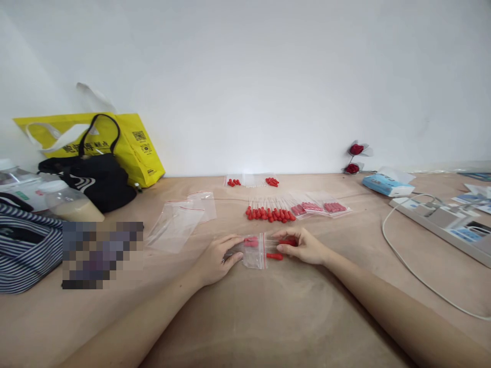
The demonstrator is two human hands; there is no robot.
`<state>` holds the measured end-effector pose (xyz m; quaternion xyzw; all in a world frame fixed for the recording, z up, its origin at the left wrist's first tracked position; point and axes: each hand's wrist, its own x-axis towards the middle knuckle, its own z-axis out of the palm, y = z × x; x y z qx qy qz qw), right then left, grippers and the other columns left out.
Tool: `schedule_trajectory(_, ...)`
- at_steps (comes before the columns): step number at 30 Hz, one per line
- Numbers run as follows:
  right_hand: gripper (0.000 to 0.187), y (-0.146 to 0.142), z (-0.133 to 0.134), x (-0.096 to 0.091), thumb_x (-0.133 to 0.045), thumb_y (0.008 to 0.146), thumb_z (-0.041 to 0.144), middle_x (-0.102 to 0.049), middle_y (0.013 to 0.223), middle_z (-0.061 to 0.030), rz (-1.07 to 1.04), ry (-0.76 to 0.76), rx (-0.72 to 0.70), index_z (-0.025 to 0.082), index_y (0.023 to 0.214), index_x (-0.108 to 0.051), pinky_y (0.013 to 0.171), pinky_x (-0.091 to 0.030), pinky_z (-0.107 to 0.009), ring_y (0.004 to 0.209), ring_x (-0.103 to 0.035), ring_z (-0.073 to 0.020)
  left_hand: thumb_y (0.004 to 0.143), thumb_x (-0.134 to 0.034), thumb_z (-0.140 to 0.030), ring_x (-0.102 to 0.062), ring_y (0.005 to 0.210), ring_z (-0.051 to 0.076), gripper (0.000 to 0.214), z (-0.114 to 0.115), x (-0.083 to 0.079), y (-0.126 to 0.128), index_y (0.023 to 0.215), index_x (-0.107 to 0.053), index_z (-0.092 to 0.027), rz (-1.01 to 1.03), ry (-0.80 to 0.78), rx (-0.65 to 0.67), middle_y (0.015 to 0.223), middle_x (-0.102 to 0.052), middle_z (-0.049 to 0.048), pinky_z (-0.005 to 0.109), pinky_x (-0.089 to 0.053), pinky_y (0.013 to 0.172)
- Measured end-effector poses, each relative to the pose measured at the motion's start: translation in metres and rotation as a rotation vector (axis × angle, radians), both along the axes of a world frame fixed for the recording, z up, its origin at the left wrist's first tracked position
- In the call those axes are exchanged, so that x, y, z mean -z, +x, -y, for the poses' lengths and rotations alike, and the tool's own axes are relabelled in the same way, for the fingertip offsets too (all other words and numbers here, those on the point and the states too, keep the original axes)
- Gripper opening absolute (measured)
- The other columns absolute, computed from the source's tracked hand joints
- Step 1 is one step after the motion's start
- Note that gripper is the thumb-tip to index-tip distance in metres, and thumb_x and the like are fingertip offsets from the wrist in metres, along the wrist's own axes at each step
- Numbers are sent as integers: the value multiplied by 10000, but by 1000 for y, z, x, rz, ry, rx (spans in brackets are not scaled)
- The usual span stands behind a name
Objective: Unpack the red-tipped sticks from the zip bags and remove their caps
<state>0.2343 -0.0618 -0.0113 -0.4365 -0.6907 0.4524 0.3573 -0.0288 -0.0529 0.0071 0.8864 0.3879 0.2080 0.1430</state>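
Observation:
A small clear zip-lock bag (251,260) with a red seal line lies on the table between my hands, with red bulbs showing at its upper part. My left hand (222,258) has its thumb and fingers closed on the bag's left end. At the opposite side, my right hand (307,246) pinches droppers with red rubber bulbs (288,242), their thin clear stems pointing left at the bag's red-lined edge. Just below lies another red dropper bulb (275,256), near the right thumb. Behind my hands is a row of red-bulbed droppers (270,214), stems pointing to the wall.
Filled bags (334,207) lie right of the row; flat clear bags (178,225) lie left. More red bulbs (272,182) are by the wall. A power strip (437,220) with a white cable and a tissue pack (387,184) stand right, a yellow bag (143,153) left.

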Motion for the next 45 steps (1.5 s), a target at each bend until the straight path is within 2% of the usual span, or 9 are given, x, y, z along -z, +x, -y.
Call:
schedule_trajectory(3,400,-4,4,-1,-669,660,297,-581,1044,-69,-43,60,-89,167,1020,-553,828,-462,-319,923,-568,-159,827,-460,-299,-517,1064,177,326,0,1,0,1133,-527,-208,7,-10,5,1157,-571,41,325,-411,915)
schedule_trajectory(7,533,-13,10,0,-745,564,313,-563,1010,-61,43,151,-47,166,1027,-526,797,-465,-322,887,-560,-167,830,-451,-311,-509,1074,181,330,0,1,0,1137,-521,-212,5,-10,8,1163,-568,38,330,-401,924)
schedule_trajectory(11,384,-20,12,0,-727,583,279,-578,897,-36,136,275,41,166,908,-557,743,-459,-306,806,-554,-158,817,-461,-322,-508,1078,189,392,1,1,0,1191,-465,-209,2,-48,-47,1188,-551,47,335,-396,923)
schedule_trajectory(19,105,10,16,-8,-646,639,244,-609,662,5,86,-11,4,167,706,-623,557,-427,-221,586,-537,-100,811,-455,-354,-512,1068,196,399,3,-2,0,1177,-465,-198,-13,-80,-86,1176,-556,56,338,-391,922)
schedule_trajectory(27,181,54,12,-19,-740,546,276,-598,583,26,-277,-148,304,166,645,-635,497,-378,-186,511,-479,-57,798,-461,-344,-534,1008,199,287,-1,-11,2,971,-621,-180,189,-32,-154,1081,-590,71,337,-395,904)
schedule_trajectory(30,213,21,6,-24,-748,527,286,-608,608,20,-386,-131,346,159,645,-624,511,-393,-193,514,-485,-55,775,-496,-345,-577,878,186,253,-3,-21,16,875,-661,-182,337,-209,-215,951,-642,59,303,-444,794)
schedule_trajectory(36,241,-67,-7,-25,-709,555,323,-623,639,-2,-447,-71,277,151,662,-578,569,-458,-249,562,-558,-102,757,-570,-296,-606,703,130,175,-10,-29,52,792,-636,-137,893,-907,-315,813,-668,53,234,-467,659)
schedule_trajectory(39,243,-87,-11,-20,-681,583,335,-636,708,-22,-450,-59,230,158,701,-562,602,-481,-278,623,-585,-130,743,-599,-251,-596,625,104,136,-19,-26,55,681,-603,-130,1045,-1002,-395,689,-649,36,207,-469,626)
schedule_trajectory(45,247,-83,-11,-17,-609,680,292,-631,887,-37,-200,125,171,181,899,-580,658,-472,-263,751,-584,-133,741,-596,-192,-586,588,105,157,-51,-24,41,603,-582,-119,926,-1026,-466,620,-621,30,205,-466,594)
